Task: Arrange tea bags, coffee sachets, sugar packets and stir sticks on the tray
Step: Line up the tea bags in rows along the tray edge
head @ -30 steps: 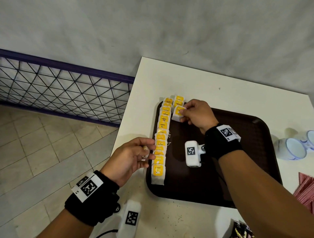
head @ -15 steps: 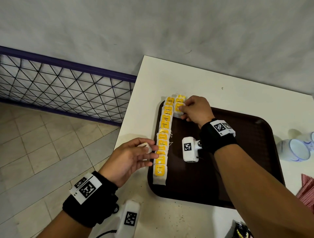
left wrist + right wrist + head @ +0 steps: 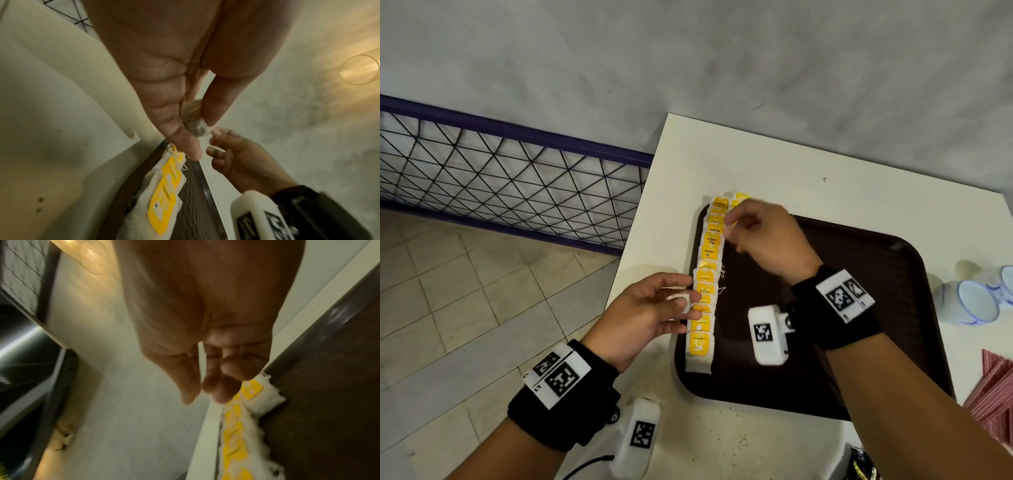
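Note:
A dark brown tray lies on the white table. A row of tea bags with yellow tags runs along its left rim, also seen in the right wrist view. A second column starts at the far end with a couple of tea bags. My right hand hovers just over them, fingers loosely curled and holding nothing. My left hand stays beside the row's middle and pinches a tea bag between thumb and fingers.
White-and-blue cups stand right of the tray. Red striped packets lie at the right edge, and dark sachets at the bottom. The table's left edge drops to a tiled floor with a wire fence.
My right hand pinched a tea bag at the far end of the second column, set it down and let go. My left hand has hardly moved.

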`<state>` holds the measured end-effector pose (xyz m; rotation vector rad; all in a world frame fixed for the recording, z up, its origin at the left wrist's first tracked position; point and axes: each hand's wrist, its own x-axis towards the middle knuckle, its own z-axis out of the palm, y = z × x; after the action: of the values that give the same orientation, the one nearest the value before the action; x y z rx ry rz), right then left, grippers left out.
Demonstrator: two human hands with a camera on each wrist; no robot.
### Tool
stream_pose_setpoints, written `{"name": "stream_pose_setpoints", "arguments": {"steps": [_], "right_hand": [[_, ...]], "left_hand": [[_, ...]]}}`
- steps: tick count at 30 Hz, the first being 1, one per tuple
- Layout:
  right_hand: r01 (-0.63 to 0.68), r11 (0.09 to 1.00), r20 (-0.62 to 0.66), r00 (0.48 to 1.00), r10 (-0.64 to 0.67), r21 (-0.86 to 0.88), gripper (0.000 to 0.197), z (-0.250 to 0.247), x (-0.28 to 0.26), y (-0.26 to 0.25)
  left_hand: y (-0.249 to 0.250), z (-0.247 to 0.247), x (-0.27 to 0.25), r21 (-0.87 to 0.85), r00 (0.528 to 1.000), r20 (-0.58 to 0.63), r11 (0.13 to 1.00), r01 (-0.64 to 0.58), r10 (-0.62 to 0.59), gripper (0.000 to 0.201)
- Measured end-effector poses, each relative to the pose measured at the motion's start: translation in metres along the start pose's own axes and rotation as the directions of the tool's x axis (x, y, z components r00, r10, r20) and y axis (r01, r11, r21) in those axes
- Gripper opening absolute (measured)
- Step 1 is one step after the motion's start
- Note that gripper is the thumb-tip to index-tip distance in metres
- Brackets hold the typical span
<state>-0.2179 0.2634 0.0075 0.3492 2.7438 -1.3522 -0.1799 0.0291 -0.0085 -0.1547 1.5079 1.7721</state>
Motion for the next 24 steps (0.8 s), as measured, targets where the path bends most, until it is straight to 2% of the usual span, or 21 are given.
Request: {"name": "stream_pose_setpoints", "arguments": {"steps": [2,4,6,9,13,15,17,20,24], "right_hand": [[0.082,0.995,0.236,0.967,-0.091,0.049,0.009,0.006,-0.025,-0.013],[0.128,0.985,0.367,0.916,-0.164,0.119,0.012,0.01,-0.043,-0.021],[0.162,0.976,0.411,0.887,-0.21,0.148,0.014,0.012,-0.051,-0.023],[0.167,0.977,0.449,0.869,-0.208,0.131,0.017,0.014,-0.057,-0.025],[0.201,0.978,0.531,0.824,-0.197,0.052,0.037,0.011,-0.059,-0.027],[0.208,0.978,0.568,0.806,-0.163,-0.013,0.04,0.01,-0.058,-0.026],[0.2,0.979,0.557,0.818,-0.147,-0.035,0.029,0.01,-0.058,-0.026],[0.195,0.981,0.453,0.875,-0.171,-0.005,0.015,0.008,-0.057,-0.024],[0.079,0.992,0.367,0.924,-0.109,0.095,0.008,0.003,-0.053,-0.021]], "left_hand": [[0.0,0.004,0.002,0.038,1.0,0.015,0.999,-0.025,0.024,0.032],[-0.001,0.006,0.003,0.083,0.998,0.033,0.995,-0.058,0.056,0.038],[-0.001,0.008,0.003,0.141,0.995,0.057,0.986,-0.092,0.085,0.043],[-0.001,0.011,0.004,0.21,0.991,0.083,0.97,-0.119,0.104,0.047],[0.0,0.012,0.005,0.267,0.989,0.083,0.953,-0.144,0.126,0.043],[0.002,0.013,0.006,0.251,0.989,0.084,0.958,-0.136,0.119,0.046],[0.003,0.014,0.007,0.226,0.991,0.083,0.967,-0.117,0.101,0.048],[0.003,0.015,0.007,0.226,0.995,0.061,0.97,-0.096,0.084,0.042],[0.002,0.014,0.008,0.191,0.996,0.052,0.978,-0.081,0.073,0.036]]}}
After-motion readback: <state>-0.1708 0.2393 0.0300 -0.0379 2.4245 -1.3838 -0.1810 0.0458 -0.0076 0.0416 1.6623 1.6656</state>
